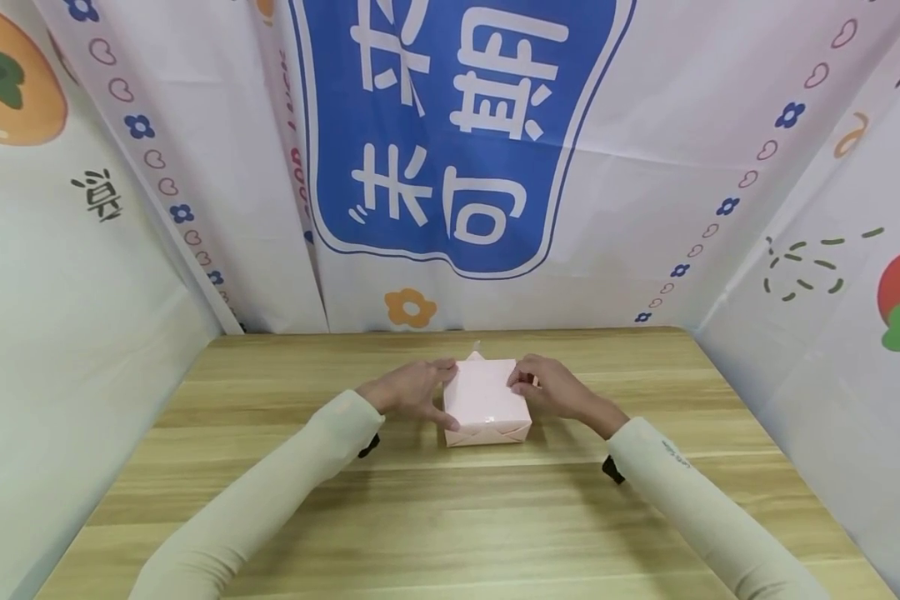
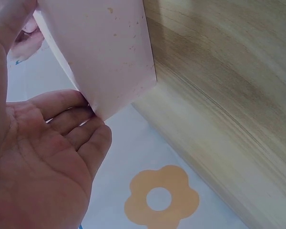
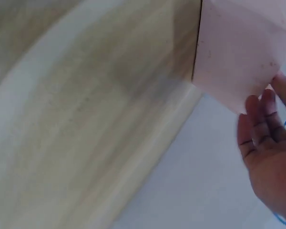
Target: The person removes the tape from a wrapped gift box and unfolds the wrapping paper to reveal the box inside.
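A small pink paper-wrapped box point(image 1: 487, 393) lies on the wooden table. Its near end shows folded flaps with a shiny patch of tape above, and a pointed flap with a clear strip stands up at its back. My left hand point(image 1: 417, 389) rests along the left edge, thumb at the near corner and fingertips at the far one; its palm point(image 2: 43, 152) faces the left wrist camera. At the right edge, my right hand point(image 1: 555, 385) touches the box with curled fingers and thumb. Those curled fingers point(image 3: 262, 119) sit by a box corner in the right wrist view; what the tips press is partly hidden.
The wooden table point(image 1: 450, 533) ends at a printed cloth wall point(image 1: 615, 283) just behind the box. Further cloth walls point(image 1: 82, 317) rise along both sides. A black wrist device point(image 1: 612, 469) shows under the right sleeve.
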The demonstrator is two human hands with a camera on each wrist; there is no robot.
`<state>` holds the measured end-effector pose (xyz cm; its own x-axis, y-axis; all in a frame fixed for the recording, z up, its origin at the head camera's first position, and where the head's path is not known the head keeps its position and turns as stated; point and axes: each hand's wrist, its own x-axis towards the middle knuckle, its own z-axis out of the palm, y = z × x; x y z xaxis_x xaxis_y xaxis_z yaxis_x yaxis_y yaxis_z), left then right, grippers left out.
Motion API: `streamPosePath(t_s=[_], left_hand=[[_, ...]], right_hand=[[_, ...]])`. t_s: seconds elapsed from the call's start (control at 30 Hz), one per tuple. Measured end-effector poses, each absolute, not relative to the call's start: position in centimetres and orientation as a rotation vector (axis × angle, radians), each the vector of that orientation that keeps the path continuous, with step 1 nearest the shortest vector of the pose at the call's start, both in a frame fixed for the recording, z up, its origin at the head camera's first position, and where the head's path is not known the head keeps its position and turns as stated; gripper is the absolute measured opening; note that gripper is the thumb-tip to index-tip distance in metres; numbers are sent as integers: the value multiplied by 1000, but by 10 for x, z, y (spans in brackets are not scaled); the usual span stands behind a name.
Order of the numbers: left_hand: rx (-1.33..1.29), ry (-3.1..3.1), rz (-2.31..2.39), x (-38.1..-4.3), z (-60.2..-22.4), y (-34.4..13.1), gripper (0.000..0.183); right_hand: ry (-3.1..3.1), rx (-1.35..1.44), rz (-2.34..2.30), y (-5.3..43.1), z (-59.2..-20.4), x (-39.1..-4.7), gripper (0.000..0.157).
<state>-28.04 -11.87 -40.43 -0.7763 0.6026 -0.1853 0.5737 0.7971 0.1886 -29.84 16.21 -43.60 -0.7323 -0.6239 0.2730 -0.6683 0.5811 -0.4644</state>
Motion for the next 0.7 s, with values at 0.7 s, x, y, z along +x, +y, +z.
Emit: streamPosePath(t_s=[0.7], left_hand=[[940,2736,191,-279,-404,-121,105]], right_hand=[[-2731,1172,1183,168,-437,-299,11]])
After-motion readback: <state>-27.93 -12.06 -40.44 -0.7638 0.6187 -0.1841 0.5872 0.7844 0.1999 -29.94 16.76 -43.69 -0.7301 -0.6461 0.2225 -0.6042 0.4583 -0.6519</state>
